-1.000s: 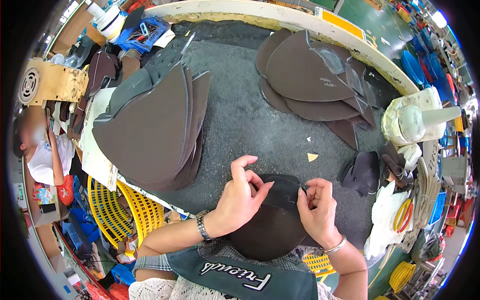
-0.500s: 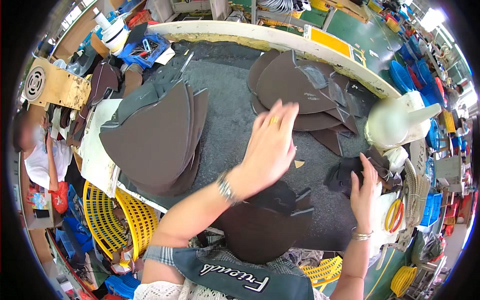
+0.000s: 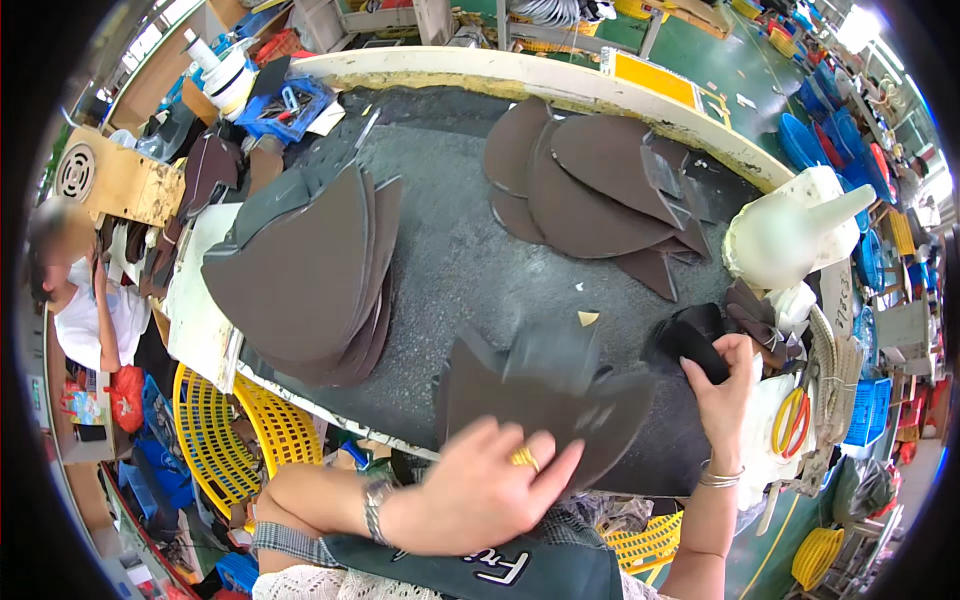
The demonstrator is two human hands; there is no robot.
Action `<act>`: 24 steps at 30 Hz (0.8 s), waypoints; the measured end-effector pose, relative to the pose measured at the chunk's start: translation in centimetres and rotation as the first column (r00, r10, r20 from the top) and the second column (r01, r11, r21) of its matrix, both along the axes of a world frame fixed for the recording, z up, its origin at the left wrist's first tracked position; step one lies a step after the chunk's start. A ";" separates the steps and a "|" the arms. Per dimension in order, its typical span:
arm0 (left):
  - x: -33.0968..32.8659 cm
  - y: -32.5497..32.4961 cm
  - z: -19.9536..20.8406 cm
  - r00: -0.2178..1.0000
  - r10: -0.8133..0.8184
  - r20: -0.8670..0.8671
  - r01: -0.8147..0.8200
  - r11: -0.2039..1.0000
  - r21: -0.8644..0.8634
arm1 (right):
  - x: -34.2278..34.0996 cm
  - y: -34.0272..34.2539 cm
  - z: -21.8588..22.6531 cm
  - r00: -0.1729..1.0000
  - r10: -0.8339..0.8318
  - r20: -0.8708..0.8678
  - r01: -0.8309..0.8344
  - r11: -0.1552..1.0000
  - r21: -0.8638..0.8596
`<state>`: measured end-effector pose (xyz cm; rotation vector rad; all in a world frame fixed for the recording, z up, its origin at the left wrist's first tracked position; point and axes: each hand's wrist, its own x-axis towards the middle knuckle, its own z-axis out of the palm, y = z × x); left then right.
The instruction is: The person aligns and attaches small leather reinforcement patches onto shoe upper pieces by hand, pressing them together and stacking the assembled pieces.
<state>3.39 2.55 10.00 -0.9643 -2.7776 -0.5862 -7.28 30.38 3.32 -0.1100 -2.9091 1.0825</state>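
Note:
My left hand (image 3: 490,485), partly smeared by motion, is at the near edge of a dark brown curved fabric piece (image 3: 545,400) with a blurred grey patch; its fingers seem closed on that edge, the thumb being hidden. At the right, my right hand (image 3: 725,385) pinches a folded black strip of fabric (image 3: 690,335) between thumb and fingers. Farther back, a fanned pile of brown pieces (image 3: 600,200) overlaps on the dark worktable (image 3: 450,250). Another stack of brown curved pieces (image 3: 290,280) stands to the left.
A white pot with a spout-like handle (image 3: 790,235) stands at the right edge, near scissors with yellow and red handles (image 3: 790,420). At the back left is a blue tool basket (image 3: 285,110). Yellow baskets (image 3: 215,440) stand below left. A person (image 3: 100,310) sits farther left.
My left hand has come from the far pile toward me, and the top piece with the grey patch has come with it. My right hand has closed on the black strip.

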 end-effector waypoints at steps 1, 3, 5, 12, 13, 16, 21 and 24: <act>2.6 0.8 -2.3 0.980 -0.023 0.198 0.022 1.000 0.005 | 0.1 -0.7 0.2 0.993 0.051 -0.102 -0.061 0.993 -0.104; 2.2 0.1 -3.5 0.756 -0.103 0.647 0.050 0.994 0.100 | 1.3 -2.5 2.3 0.997 0.055 0.056 -0.021 0.873 -0.488; 0.8 -1.6 -3.2 0.625 -0.168 0.763 -0.080 0.958 0.276 | 3.3 -4.6 3.0 0.984 0.125 0.130 -0.022 0.797 -0.603; -0.1 -2.8 -5.4 0.309 -0.251 0.917 -0.764 0.510 0.397 | 7.1 -7.1 -0.3 0.808 0.588 0.034 -0.504 0.719 -0.478; -0.2 -2.7 -5.8 0.304 -0.252 0.919 -0.765 0.511 0.393 | 7.0 -7.5 0.1 0.834 0.504 0.227 -0.276 0.735 -0.619; -0.8 -2.2 -7.2 0.518 -0.160 0.840 -0.736 0.417 0.534 | 6.0 -7.9 -0.9 0.872 0.396 0.289 -0.065 0.677 -0.733; -1.2 -1.8 -8.9 0.553 0.064 0.831 -0.773 0.412 0.482 | 4.5 -8.4 -2.9 0.916 0.401 -0.001 -0.363 0.829 -0.426; -0.4 -1.5 -9.3 0.630 0.138 0.764 -0.721 0.470 0.510 | 4.7 -8.4 -3.4 0.922 0.387 -0.009 -0.348 0.821 -0.452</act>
